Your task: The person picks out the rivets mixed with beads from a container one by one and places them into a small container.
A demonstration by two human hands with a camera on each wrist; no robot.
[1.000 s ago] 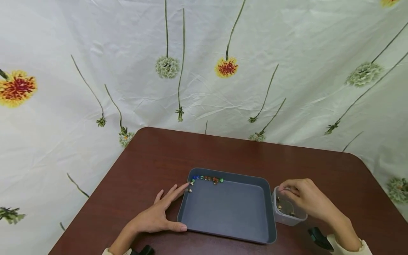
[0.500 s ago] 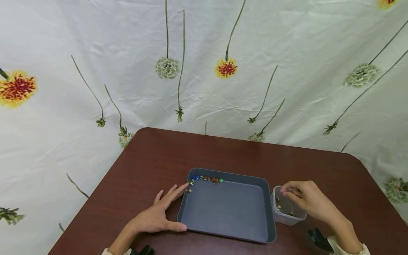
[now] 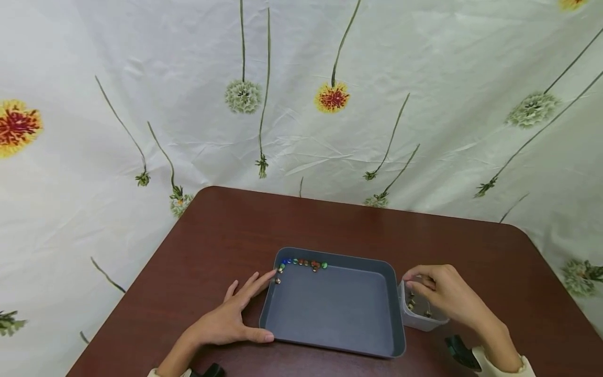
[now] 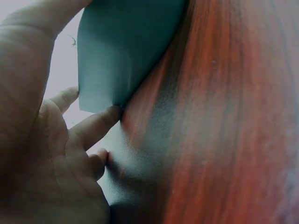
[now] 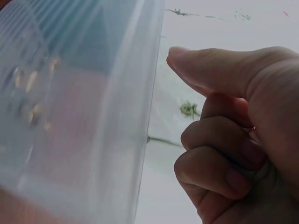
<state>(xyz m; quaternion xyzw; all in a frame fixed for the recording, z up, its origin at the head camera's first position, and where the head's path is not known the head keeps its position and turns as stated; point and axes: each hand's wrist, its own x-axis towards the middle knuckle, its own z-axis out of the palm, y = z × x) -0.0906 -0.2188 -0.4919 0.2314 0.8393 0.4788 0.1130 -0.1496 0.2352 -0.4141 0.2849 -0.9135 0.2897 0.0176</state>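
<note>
A dark grey tray lies on the table; my left hand rests at its left side, fingers spread and fairly straight, index fingertip at the left rim and thumb at the near left corner. In the left wrist view, fingertips touch the tray wall. My right hand is over a clear plastic container with small brass-coloured stud-like pieces inside. Its thumb is extended and other fingers curl; the index fingertip is hidden in the right wrist view, and I cannot tell whether something is pinched.
Several small shiny beads, blue, green and brown, line the tray's far left edge. A few brass-coloured pieces lie along its left side. Behind the brown table hangs a white flowered cloth.
My right hand has shifted slightly left over the container, toward the tray. The left hand stays at the tray's left side. The head view has turned a little.
</note>
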